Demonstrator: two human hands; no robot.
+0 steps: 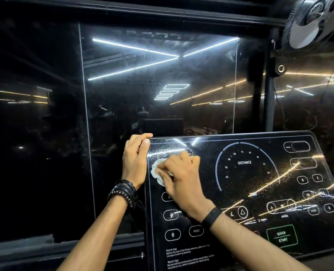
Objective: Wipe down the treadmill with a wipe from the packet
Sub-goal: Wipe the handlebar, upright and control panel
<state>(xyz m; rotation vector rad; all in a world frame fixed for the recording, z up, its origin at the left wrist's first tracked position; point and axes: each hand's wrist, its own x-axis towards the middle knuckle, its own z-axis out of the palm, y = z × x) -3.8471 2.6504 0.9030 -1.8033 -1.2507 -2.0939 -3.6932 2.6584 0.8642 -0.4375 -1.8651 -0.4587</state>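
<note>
Right hand point(179, 173): fingers pressing crumpled white wipe point(158, 173) against console point(240, 192), upper-left area. Left hand point(135, 157): just beside the right, fingers curled over console's top-left corner, gripping it.

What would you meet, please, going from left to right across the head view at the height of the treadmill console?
Beaded bracelets → left hand gripping the console's left edge → white wipe → right hand pressing it → DISTANCE dial → number buttons at the console's right side.
</note>
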